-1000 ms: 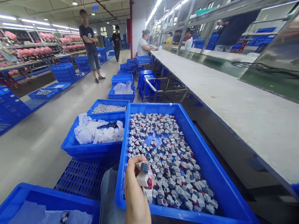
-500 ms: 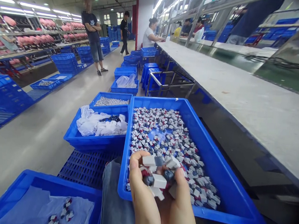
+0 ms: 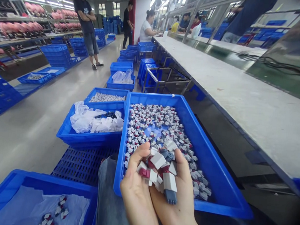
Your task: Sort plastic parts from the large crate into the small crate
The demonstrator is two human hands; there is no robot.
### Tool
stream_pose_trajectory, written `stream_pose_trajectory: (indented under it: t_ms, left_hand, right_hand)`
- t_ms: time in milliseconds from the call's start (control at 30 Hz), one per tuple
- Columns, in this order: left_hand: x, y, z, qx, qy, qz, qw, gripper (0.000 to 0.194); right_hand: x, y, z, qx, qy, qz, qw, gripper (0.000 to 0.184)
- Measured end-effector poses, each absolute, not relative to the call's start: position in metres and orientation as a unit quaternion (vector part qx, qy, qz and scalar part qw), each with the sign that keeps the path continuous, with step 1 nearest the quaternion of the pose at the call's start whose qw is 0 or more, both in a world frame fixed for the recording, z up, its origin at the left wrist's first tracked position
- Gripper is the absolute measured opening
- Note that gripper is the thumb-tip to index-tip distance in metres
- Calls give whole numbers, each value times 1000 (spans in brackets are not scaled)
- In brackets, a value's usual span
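Cupped together, my left hand (image 3: 140, 190) and my right hand (image 3: 178, 196) hold a heap of small plastic parts (image 3: 158, 160) in white, dark grey and dark red. The fingers of both hands curl up around the heap, and their palms meet below it. One white and grey part lies on my right palm near the wrist. Both hands are over the near end of a large blue bin (image 3: 214, 168), whose floor is covered with many more such parts (image 3: 155, 114). A bare blue patch shows in its middle.
At the lower left, a blue bin (image 3: 14, 182) lined with white sheet holds a few parts. Another bin (image 3: 71, 139) contains crumpled white plastic. A long white workbench (image 3: 234, 87) runs along the right. A person (image 3: 85, 22) stands in the aisle with arms crossed; others sit farther back.
My hands have tilted toward me and the parts in them have shifted, so more of the heap shows. The whole view has moved slightly.
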State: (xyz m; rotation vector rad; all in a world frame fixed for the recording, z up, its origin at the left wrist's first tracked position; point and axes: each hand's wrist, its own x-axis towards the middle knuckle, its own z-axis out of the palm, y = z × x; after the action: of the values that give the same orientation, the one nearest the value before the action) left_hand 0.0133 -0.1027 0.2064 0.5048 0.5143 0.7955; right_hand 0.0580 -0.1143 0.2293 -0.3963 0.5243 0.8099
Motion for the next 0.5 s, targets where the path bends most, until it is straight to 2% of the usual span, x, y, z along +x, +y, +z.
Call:
stream_pose_trajectory:
  t_ms: [267, 400, 500]
  left_hand:
    - [13, -96, 198, 299, 257, 393, 830, 40]
    - [18, -87, 194, 276, 286, 382, 835, 40]
    - [18, -69, 178, 155, 295, 334, 882, 34]
  right_hand:
    - [55, -110, 221, -214, 210, 392, 870, 21]
    - [48, -107, 205, -386, 71, 311, 866, 25]
    - [41, -102, 187, -577, -166, 163, 783, 18]
